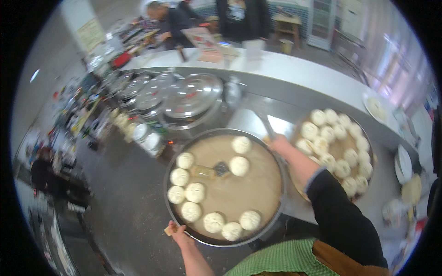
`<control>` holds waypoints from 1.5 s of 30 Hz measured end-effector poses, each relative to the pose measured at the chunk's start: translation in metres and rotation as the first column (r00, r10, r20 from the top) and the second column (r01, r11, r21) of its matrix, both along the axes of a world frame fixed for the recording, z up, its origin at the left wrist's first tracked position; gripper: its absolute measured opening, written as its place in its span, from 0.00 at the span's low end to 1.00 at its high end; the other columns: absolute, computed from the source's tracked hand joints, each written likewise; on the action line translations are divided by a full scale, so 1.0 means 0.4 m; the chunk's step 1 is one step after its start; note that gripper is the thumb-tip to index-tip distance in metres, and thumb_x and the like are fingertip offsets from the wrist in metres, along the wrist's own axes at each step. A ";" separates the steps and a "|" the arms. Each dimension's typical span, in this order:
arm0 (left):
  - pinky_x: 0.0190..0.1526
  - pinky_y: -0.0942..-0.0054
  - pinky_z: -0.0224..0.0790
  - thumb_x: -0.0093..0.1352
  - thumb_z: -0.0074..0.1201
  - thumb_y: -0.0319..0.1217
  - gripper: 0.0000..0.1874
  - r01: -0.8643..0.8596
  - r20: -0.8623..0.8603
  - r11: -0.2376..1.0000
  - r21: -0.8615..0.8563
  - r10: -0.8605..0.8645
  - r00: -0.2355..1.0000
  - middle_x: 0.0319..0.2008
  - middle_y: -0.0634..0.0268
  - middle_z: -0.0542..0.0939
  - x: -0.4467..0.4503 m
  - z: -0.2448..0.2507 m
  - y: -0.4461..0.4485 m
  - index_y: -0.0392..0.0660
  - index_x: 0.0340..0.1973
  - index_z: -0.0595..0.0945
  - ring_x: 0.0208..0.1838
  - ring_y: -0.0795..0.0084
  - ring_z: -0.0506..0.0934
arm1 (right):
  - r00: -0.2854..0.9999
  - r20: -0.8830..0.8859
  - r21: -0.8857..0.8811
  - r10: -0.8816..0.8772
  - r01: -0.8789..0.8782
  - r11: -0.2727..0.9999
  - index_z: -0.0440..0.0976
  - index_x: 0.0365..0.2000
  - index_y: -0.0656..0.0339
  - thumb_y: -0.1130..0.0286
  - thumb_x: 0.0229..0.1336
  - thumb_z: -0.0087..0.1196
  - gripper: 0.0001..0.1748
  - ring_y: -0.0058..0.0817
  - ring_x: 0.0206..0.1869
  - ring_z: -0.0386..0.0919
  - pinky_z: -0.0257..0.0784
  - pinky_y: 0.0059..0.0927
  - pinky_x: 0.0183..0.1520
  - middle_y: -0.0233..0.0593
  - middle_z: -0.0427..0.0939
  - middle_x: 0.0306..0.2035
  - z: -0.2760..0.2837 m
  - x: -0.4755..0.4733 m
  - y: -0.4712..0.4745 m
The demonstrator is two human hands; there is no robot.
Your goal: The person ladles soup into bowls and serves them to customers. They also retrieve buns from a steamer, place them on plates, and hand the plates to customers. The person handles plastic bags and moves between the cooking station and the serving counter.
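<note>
A large round pan [241,193] with a dark metal rim is before me, lined with tan material. Several white pleated steamed buns [195,192] sit mostly along its left and near sides, two more towards the far side. My left hand [178,233] grips a small light-coloured handle [168,230] at the pan's near left. Across the pan, my right hand [280,145] is closed at the far-right rim, its grip partly hidden. A blurred grey bar [264,122] extends beyond that hand; whether I hold it is unclear. Inside the pan lies a brownish cylindrical object with a dark end [207,171].
Right of my arm stands a second round tray [336,146] of buns. Steel lids [193,95] and white-lidded jars [152,140] are at the back left. A white counter ledge [293,65] runs behind, with people [243,20] beyond it. Bowls [403,164] stand far right.
</note>
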State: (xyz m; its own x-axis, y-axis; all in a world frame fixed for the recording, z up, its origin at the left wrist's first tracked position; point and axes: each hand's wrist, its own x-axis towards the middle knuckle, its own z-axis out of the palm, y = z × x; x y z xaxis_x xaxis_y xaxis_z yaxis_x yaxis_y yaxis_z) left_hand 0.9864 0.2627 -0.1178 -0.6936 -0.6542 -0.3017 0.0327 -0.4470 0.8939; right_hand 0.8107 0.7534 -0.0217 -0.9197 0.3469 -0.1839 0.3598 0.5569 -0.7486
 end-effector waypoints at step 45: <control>0.69 0.55 0.53 0.71 0.48 0.51 0.35 0.284 0.242 0.957 -0.058 -0.263 0.934 0.69 0.57 0.64 -0.020 0.140 0.027 0.41 0.67 0.65 0.70 0.56 0.62 | 0.700 -0.057 0.688 -0.712 0.544 0.480 0.76 0.47 0.59 0.69 0.50 0.57 0.20 0.42 0.45 0.80 0.75 0.42 0.46 0.49 0.81 0.41 0.376 0.605 1.383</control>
